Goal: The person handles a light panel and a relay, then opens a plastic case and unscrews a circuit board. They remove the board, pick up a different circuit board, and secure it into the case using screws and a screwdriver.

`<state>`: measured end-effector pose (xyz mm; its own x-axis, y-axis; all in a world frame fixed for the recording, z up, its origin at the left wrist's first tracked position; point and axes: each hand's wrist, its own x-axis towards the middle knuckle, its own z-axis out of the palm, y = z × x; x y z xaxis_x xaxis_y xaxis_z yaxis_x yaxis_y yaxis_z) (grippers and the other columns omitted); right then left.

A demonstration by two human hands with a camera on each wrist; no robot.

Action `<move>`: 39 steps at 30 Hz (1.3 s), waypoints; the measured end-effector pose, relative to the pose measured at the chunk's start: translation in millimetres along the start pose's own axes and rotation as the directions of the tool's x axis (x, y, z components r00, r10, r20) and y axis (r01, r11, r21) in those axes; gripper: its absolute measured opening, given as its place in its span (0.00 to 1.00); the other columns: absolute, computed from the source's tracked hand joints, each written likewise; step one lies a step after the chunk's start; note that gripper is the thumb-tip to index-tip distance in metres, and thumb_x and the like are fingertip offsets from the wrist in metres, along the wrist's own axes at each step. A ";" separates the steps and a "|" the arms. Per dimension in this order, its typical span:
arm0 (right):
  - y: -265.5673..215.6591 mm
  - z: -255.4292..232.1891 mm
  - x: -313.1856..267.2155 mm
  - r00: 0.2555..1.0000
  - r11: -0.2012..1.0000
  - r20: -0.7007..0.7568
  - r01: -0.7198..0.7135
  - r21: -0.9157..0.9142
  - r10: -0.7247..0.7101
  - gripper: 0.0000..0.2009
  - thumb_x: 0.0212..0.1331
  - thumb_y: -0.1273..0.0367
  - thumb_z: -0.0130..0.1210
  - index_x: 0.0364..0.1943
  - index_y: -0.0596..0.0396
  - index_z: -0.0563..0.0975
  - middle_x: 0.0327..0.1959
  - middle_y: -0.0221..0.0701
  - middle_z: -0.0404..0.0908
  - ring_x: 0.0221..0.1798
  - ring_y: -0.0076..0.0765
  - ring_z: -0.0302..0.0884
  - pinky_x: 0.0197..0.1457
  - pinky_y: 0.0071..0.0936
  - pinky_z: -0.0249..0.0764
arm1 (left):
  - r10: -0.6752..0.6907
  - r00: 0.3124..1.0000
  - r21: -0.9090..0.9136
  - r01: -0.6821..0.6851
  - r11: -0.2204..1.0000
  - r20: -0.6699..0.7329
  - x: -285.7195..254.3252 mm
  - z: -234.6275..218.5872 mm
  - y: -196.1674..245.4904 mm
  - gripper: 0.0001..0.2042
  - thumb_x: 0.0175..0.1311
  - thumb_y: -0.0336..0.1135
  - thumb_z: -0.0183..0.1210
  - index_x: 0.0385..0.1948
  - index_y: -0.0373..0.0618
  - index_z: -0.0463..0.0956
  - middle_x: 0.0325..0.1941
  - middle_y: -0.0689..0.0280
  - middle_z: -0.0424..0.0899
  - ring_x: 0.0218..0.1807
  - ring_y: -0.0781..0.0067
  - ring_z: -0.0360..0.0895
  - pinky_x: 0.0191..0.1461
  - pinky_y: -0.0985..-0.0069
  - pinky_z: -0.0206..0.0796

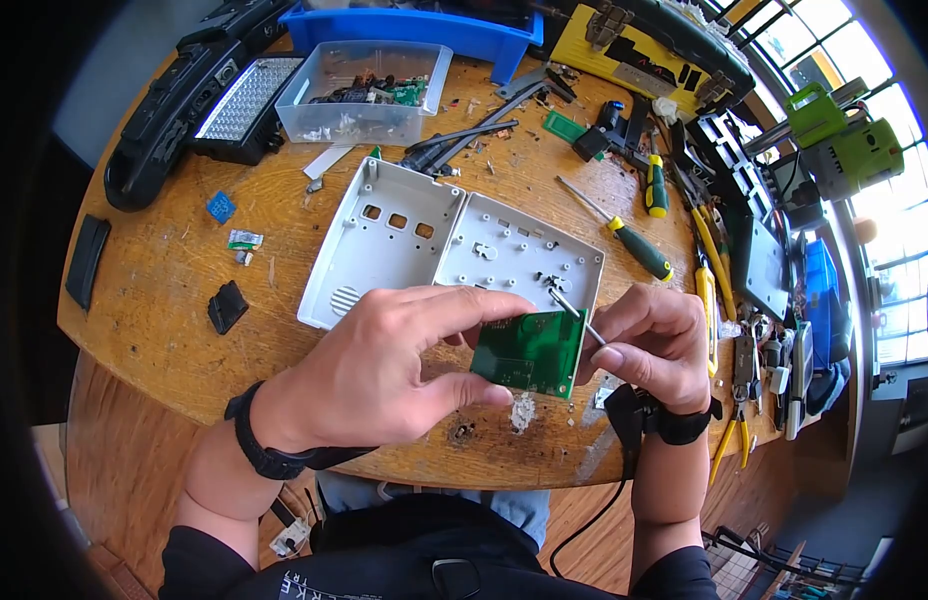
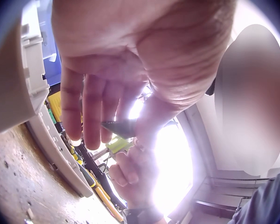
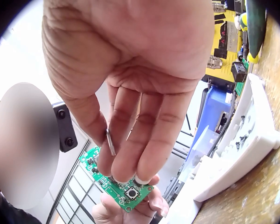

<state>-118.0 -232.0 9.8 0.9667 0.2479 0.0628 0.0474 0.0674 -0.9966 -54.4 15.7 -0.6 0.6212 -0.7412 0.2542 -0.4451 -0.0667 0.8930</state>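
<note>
My left hand (image 1: 394, 370) holds a green circuit board (image 1: 524, 355) by its edges, thumb below and fingers above. In the head view the board's plain side faces up; its other side, with a square push button (image 3: 132, 192) and small parts, shows in the right wrist view. A slim metal rod (image 1: 581, 318) is pinched between thumb and index finger of my right hand (image 1: 659, 345), crossing the board's upper right corner. Just beyond the hands lies an opened light-grey plastic case (image 1: 384, 235) in two halves. Several small dark screws (image 3: 243, 135) lie in its right half.
Screwdrivers (image 1: 639, 248) and pliers (image 1: 746, 370) lie along the right side. A clear bin (image 1: 359, 125) of scraps, a blue tray (image 1: 414, 35) and a yellow toolbox (image 1: 624, 60) line the back. A black device (image 1: 174, 110) stands at the far left.
</note>
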 end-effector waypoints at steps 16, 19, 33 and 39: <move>6.0 -7.1 6.4 0.973 0.999 -0.226 0.050 0.015 -0.046 0.06 0.63 0.77 0.53 0.41 0.66 0.76 0.26 0.37 0.82 0.26 0.28 0.80 0.32 0.20 0.73 | -0.205 0.978 -0.604 0.141 0.784 -0.038 -1.0 -4.5 1.0 0.26 0.70 0.48 0.52 0.58 0.32 0.68 0.46 0.61 0.80 0.39 0.77 0.77 0.46 0.79 0.71; 9.8 -10.8 8.5 0.955 0.992 -0.270 0.127 0.001 -0.122 0.08 0.67 0.76 0.47 0.43 0.66 0.76 0.25 0.37 0.81 0.25 0.28 0.78 0.30 0.20 0.72 | -0.245 0.968 -0.677 0.221 0.702 0.061 -2.0 -4.3 0.7 0.24 0.75 0.50 0.40 0.47 0.34 0.74 0.39 0.65 0.80 0.36 0.80 0.75 0.43 0.80 0.69; 12.5 -12.3 8.1 0.977 0.978 -0.101 0.177 -0.113 -0.188 0.12 0.65 0.71 0.49 0.42 0.68 0.79 0.33 0.37 0.79 0.31 0.30 0.81 0.37 0.23 0.73 | -0.313 0.914 -0.646 0.403 0.648 0.256 -0.5 0.0 8.2 0.11 0.71 0.35 0.53 0.46 0.37 0.73 0.30 0.66 0.82 0.28 0.82 0.78 0.32 0.85 0.72; 1.7 -1.5 8.8 0.987 0.974 0.103 0.142 -0.174 -0.125 0.19 0.55 0.64 0.63 0.44 0.68 0.79 0.35 0.35 0.79 0.34 0.28 0.81 0.39 0.22 0.74 | -0.351 0.885 -0.556 0.465 0.689 0.306 1.3 -5.4 10.4 0.13 0.68 0.35 0.57 0.50 0.39 0.75 0.30 0.67 0.83 0.27 0.84 0.77 0.31 0.86 0.70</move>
<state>-109.0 -231.1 8.6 0.9221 0.3359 0.1923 0.2272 -0.0675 -0.9715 -54.7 17.7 11.0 0.5086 -0.8371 -0.2016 0.3411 -0.0191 0.9398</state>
